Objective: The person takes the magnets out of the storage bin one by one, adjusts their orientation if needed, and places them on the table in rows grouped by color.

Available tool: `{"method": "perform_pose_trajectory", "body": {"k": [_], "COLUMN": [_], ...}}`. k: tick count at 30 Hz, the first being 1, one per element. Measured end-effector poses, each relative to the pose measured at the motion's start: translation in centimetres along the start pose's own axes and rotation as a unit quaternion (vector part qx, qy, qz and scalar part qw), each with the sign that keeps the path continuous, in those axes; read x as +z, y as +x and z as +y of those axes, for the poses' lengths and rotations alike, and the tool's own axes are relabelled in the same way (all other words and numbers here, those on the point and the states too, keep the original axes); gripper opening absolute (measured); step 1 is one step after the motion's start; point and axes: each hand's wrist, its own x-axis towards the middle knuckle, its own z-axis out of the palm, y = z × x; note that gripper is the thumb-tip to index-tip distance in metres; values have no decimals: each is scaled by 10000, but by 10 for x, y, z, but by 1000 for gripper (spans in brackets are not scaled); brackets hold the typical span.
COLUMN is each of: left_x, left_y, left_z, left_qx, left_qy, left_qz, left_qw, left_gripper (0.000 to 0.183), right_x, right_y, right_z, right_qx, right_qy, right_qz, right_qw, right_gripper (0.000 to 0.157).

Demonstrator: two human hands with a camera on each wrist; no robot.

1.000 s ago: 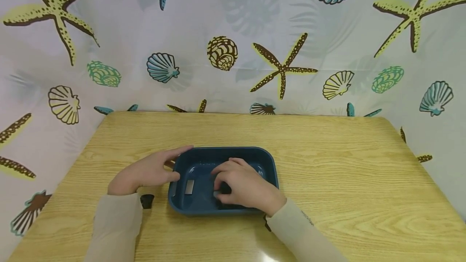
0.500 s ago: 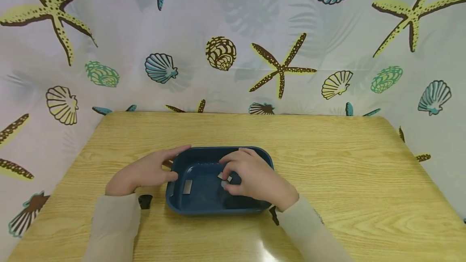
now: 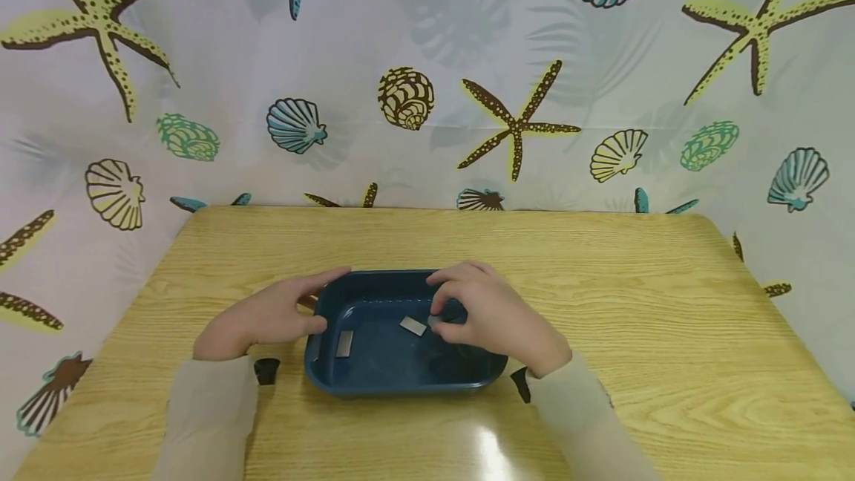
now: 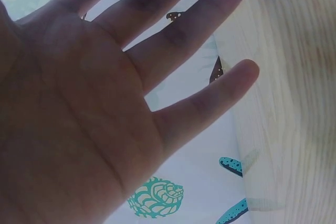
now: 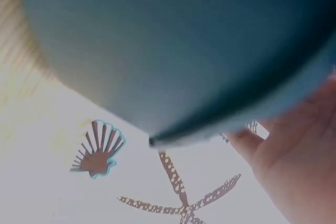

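Observation:
My left hand [image 3: 270, 314] rests at the left end of a dark blue rectangular tub [image 3: 407, 390], its thumb and a finger touching the rim. In the left wrist view, the fingers of that left hand [image 4: 100, 93] are spread and straight. Over the tub's right half, my right hand [image 3: 490, 314] pinches a small greyish piece [image 3: 434, 321] between thumb and fingers; its kind is mostly hidden. A flat silvery rectangle [image 3: 413, 326] lies just left of the pinching fingers. Another such rectangle [image 3: 344, 344] lies near the tub's left wall. The tub's outside [image 5: 168, 51] fills much of the right wrist view.
The tub stands on a wood-grain table [image 3: 634, 303]. A patterned cloth [image 3: 427, 36] with shells and starfish hangs behind the table and at its sides. Dark wrist-worn pieces show beside the left cuff [image 3: 267, 371] and the right cuff [image 3: 521, 384].
My right hand has moved to the right inside the tub, still pinching the small piece. The middle silvery rectangle has come fully into view. My left hand stays at the rim.

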Motion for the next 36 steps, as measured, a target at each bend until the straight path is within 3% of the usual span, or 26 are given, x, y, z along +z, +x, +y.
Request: {"method": "perform_pose_trajectory", "body": {"k": [36], "left_x": [1], "left_y": [1], "left_z": [0], "left_qx": [80], "left_qy": [-1], "left_qz": [-2], "left_qw": [10000], "left_gripper": [83], "right_x": [-49], "right_y": [-35], "right_z": [69], "right_qx": [970], "right_qy": [343], "right_qz": [943], "right_qw": [9902], "right_gripper": [9]}}
